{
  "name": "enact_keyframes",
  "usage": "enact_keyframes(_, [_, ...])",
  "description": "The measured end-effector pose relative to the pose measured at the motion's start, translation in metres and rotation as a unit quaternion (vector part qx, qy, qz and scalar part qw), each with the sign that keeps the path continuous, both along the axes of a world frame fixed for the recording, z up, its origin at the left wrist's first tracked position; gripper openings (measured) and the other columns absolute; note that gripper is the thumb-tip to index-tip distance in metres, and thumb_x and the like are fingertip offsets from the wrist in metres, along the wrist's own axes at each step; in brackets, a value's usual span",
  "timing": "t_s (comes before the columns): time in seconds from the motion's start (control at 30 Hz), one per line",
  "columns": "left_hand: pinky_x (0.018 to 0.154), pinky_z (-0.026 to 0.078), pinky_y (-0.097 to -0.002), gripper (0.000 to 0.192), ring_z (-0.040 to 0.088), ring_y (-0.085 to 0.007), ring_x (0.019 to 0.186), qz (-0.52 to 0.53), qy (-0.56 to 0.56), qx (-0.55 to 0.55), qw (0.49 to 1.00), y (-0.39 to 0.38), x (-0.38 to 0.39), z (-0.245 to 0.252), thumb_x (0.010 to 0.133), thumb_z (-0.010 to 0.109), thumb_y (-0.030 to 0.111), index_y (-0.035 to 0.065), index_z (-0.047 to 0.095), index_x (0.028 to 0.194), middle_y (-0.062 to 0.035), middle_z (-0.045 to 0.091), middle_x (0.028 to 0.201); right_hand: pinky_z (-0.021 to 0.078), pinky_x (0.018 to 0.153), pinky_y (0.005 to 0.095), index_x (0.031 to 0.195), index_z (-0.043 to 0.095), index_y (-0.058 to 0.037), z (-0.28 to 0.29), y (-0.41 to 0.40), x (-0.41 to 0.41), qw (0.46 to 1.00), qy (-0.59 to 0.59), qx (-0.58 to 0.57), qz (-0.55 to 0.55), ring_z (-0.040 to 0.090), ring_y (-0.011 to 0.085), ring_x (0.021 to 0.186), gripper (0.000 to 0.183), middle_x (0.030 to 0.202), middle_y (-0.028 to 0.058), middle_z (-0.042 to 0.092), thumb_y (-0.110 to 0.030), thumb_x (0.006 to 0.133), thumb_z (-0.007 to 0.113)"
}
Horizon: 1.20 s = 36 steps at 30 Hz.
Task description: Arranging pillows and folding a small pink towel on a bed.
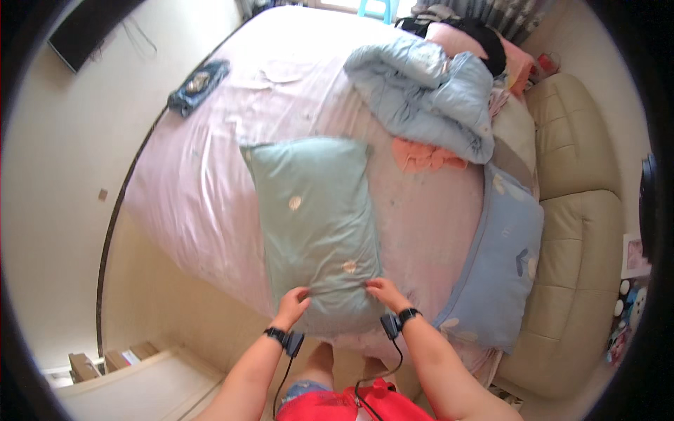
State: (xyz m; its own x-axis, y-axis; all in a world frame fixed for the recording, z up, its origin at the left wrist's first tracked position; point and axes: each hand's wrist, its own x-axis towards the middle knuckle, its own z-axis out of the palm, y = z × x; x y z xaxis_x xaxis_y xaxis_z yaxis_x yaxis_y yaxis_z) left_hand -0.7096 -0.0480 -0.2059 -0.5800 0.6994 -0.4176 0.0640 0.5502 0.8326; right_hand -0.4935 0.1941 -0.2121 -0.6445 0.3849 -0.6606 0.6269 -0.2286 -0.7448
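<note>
A pale green pillow point(316, 210) with small light flower patches lies lengthwise in front of me on a bed with a pink sheet point(432, 221). At the left side of its near end, my left hand point(293, 307) pinches the fabric between thumb and fingers. My right hand point(388, 294) grips the opposite side, fingers curled over the edge. A crease runs across the cloth from one hand to the other. Both wrists wear black bands with small cabled devices.
A crumpled light-blue quilt point(416, 94) lies at the far right, partly over an orange cloth point(429, 156). Nearer on the right are a blue pillow point(495, 273) and the padded beige headboard point(579, 252). Folded dark-blue clothing point(199, 87) rests by the far left edge. A white cabinet point(142, 387) stands lower left.
</note>
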Motion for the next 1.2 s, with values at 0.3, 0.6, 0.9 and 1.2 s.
enact_keyframes(0.3, [0.097, 0.042, -0.0376, 0.090, 0.052, -0.0289, 0.116, 0.093, -0.137, -0.153, 0.974, -0.110, 0.013, -0.039, 0.066, 0.083, 0.036, -0.0064, 0.040, 0.132, -0.0193, 0.052, 0.129, 0.0362, 0.099, 0.0484, 0.136, 0.040, -0.0023, -0.005, -0.055, 0.067, 0.975, -0.142, -0.147, -0.090, 0.046, 0.0322, 0.122, 0.074, 0.135, 0.0168, 0.047, -0.038, 0.080, 0.071])
enact_keyframes(0.6, [0.078, 0.052, -0.0398, 0.052, 0.063, -0.0236, 0.094, 0.183, -0.339, -0.057, 0.921, -0.116, -0.017, 0.007, 0.078, 0.076, 0.020, -0.0016, 0.054, 0.119, -0.0122, 0.065, 0.103, 0.0449, 0.077, 0.0347, 0.112, 0.063, 0.0009, 0.011, -0.051, 0.079, 0.991, -0.067, -0.022, -0.110, 0.057, 0.0201, 0.087, 0.040, 0.096, 0.0092, 0.065, -0.032, 0.090, 0.057])
enact_keyframes(0.9, [0.090, 0.049, -0.0420, 0.047, 0.060, -0.0258, 0.103, 0.212, -0.390, 0.229, 0.866, -0.049, 0.020, 0.214, 0.086, 0.065, 0.014, 0.0000, 0.047, 0.127, -0.0110, 0.059, 0.117, 0.0445, 0.073, 0.0271, 0.108, 0.064, 0.0023, 0.208, -0.002, 0.107, 0.977, 0.114, -0.025, -0.178, 0.055, 0.0117, 0.079, 0.037, 0.091, 0.0027, 0.064, -0.031, 0.092, 0.059])
enact_keyframes(1.2, [0.072, 0.050, -0.0317, 0.026, 0.062, -0.0178, 0.085, 0.038, -0.107, 0.357, 0.927, -0.036, 0.070, 0.379, 0.092, 0.047, 0.016, -0.0039, 0.056, 0.107, -0.0103, 0.064, 0.095, 0.0467, 0.069, 0.0229, 0.104, 0.066, 0.0024, 0.402, 0.000, 0.192, 0.941, 0.277, 0.053, -0.187, 0.059, 0.0083, 0.074, 0.028, 0.088, 0.0016, 0.067, -0.023, 0.093, 0.058])
